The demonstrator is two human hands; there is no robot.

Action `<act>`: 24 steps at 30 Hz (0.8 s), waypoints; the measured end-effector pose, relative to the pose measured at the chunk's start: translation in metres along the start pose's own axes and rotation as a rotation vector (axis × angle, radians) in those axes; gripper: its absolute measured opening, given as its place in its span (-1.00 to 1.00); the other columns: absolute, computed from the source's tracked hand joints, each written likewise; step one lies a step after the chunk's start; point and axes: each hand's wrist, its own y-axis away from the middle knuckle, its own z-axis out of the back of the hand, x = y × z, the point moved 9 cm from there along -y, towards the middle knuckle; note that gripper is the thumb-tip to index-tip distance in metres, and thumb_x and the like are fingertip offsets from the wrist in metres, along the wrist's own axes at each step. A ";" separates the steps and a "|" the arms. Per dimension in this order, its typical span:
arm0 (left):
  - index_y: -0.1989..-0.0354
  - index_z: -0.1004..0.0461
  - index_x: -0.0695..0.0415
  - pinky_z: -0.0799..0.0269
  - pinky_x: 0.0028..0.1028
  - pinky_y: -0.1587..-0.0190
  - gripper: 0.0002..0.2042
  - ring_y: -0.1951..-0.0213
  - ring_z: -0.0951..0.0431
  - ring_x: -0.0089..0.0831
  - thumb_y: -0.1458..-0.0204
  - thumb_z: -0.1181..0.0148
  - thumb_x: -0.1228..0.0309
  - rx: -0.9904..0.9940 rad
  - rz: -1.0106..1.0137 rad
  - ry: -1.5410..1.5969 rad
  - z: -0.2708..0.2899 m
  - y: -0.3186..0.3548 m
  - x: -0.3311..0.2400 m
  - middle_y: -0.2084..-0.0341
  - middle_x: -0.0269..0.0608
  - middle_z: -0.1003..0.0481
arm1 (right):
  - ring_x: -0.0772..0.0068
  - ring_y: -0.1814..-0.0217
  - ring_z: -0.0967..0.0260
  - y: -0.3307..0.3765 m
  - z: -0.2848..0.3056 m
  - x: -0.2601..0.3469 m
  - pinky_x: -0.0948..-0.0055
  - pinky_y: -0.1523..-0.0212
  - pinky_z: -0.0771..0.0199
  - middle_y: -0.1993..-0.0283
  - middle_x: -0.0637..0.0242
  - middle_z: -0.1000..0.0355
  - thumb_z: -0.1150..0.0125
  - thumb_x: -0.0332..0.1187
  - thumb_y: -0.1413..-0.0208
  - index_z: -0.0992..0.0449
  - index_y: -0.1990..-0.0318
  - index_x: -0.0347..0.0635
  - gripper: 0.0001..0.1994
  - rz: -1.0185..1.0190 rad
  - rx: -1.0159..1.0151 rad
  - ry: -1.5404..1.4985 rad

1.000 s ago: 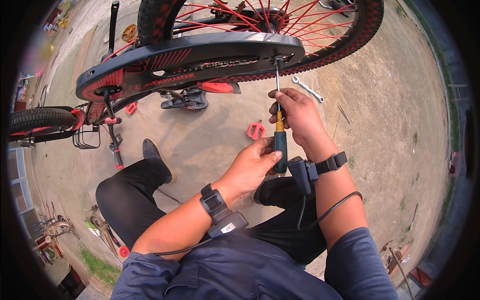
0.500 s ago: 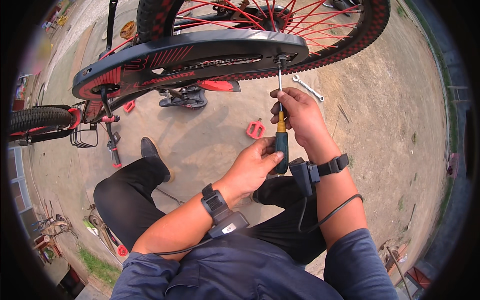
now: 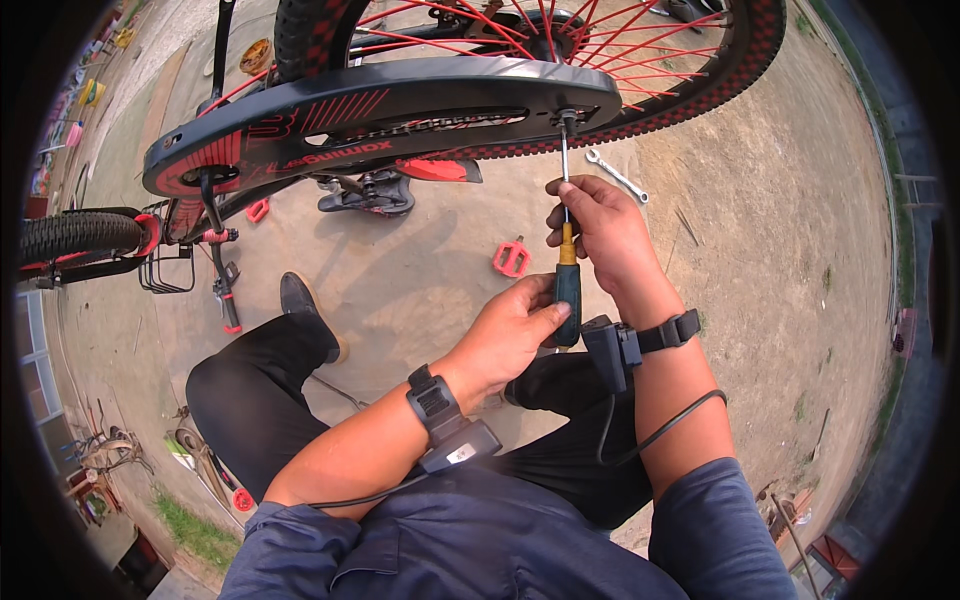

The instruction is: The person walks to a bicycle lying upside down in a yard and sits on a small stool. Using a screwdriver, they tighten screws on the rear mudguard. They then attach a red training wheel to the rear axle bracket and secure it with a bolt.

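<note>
A screwdriver (image 3: 567,297) with a green and yellow handle points away from me, held in both hands. My left hand (image 3: 513,330) is closed round the green handle. Farther up, my right hand (image 3: 603,222) pinches the metal shaft between thumb and fingers. The screwdriver's tip meets the wheel axle nut (image 3: 567,117) at the right end of a black chain guard (image 3: 420,110) with red stripes. Exactly how the tip sits there is too small to tell. Behind the guard is the bicycle's rear wheel (image 3: 660,55) with red spokes.
A wrench (image 3: 617,176) lies on the ground right of my right hand. A red pedal (image 3: 511,258) lies left of the screwdriver, another red pedal (image 3: 258,210) farther left. The upturned bicycle's black saddle (image 3: 372,197), front tyre (image 3: 80,235) and handlebar grip (image 3: 230,313) are at left.
Both hands and the screwdriver have shifted very slightly to the right in the picture. The grip of each hand looks the same.
</note>
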 end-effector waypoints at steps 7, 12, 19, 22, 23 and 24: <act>-0.31 -0.29 0.17 -0.47 -0.39 -0.08 -0.63 -0.05 -0.50 -0.49 -0.36 0.01 0.41 0.079 0.060 0.063 -0.004 -0.003 0.004 -0.04 -0.29 -0.48 | 0.55 0.47 -0.52 0.000 0.001 0.004 0.64 0.57 -0.24 0.39 0.39 -0.52 -0.08 -0.23 -0.38 -0.54 0.01 -0.23 -0.74 0.006 -0.016 0.044; -0.20 -0.34 0.18 -0.51 -0.39 -0.08 -0.71 -0.02 -0.50 -0.54 -0.35 -0.02 0.43 0.141 0.096 0.139 -0.012 -0.004 0.007 0.02 -0.31 -0.48 | 0.53 0.46 -0.52 -0.003 0.004 0.002 0.64 0.57 -0.22 0.38 0.38 -0.52 -0.06 -0.22 -0.39 -0.54 0.01 -0.23 -0.73 -0.041 0.028 0.028; -0.20 -0.33 0.23 -0.47 -0.44 -0.08 -0.67 0.04 -0.51 -0.56 -0.28 -0.11 0.50 0.146 0.078 0.071 -0.014 -0.008 0.005 0.03 -0.29 -0.48 | 0.51 0.43 -0.52 -0.004 0.005 0.005 0.60 0.52 -0.26 0.38 0.37 -0.51 -0.03 -0.20 -0.39 -0.53 0.01 -0.23 -0.71 -0.061 0.080 0.012; -0.13 -0.33 0.27 -0.54 -0.45 -0.01 -0.69 0.08 -0.54 -0.54 -0.25 -0.17 0.51 0.088 0.040 0.031 -0.012 -0.009 0.003 0.11 -0.26 -0.49 | 0.49 0.42 -0.52 -0.003 0.005 0.007 0.59 0.49 -0.29 0.38 0.37 -0.51 -0.03 -0.21 -0.39 -0.53 0.01 -0.22 -0.72 -0.057 0.080 0.023; -0.10 -0.33 0.29 -0.56 -0.45 0.02 -0.69 0.09 -0.55 -0.52 -0.24 -0.19 0.51 0.069 0.019 0.023 -0.012 -0.009 0.003 0.14 -0.25 -0.50 | 0.49 0.42 -0.52 -0.003 0.004 0.007 0.58 0.48 -0.30 0.38 0.36 -0.51 -0.03 -0.21 -0.39 -0.53 0.01 -0.22 -0.72 -0.056 0.080 0.025; -0.10 -0.32 0.30 -0.56 -0.44 0.01 -0.68 0.09 -0.55 -0.52 -0.23 -0.20 0.52 0.049 -0.005 0.022 -0.012 -0.008 0.002 0.14 -0.24 -0.50 | 0.48 0.42 -0.52 -0.002 0.004 0.008 0.57 0.47 -0.32 0.38 0.36 -0.51 -0.03 -0.21 -0.39 -0.53 0.01 -0.22 -0.72 -0.059 0.078 0.022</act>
